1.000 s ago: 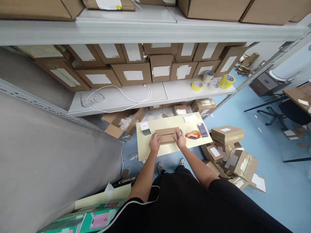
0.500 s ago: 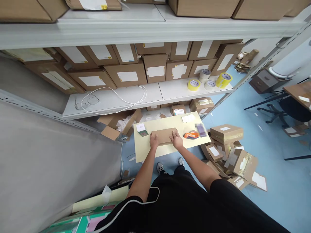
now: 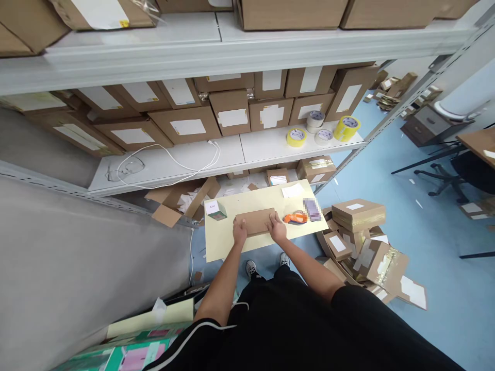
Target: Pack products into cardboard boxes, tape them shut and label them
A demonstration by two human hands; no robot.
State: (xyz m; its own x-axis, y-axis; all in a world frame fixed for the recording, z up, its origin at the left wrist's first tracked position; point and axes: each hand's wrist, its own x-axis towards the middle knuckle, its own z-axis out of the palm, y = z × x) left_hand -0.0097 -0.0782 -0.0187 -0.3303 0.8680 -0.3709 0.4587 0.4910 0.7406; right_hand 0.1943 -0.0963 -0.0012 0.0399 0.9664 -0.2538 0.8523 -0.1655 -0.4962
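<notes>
Left hand (image 3: 240, 232) and right hand (image 3: 277, 228) both part-curled, thumbs on top, gripping opposite ends of a flat brown cardboard box (image 3: 257, 222) at the middle of the pale yellow bench (image 3: 215, 246). Small white-and-green box (image 3: 215, 209) off to the left, orange item (image 3: 295, 218) just beside right hand, white paper (image 3: 293, 190) farther back.

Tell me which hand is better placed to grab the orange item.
Right hand, most likely: it holds the end of the cardboard box nearest the orange item, while the left hand is at the far end.
</notes>
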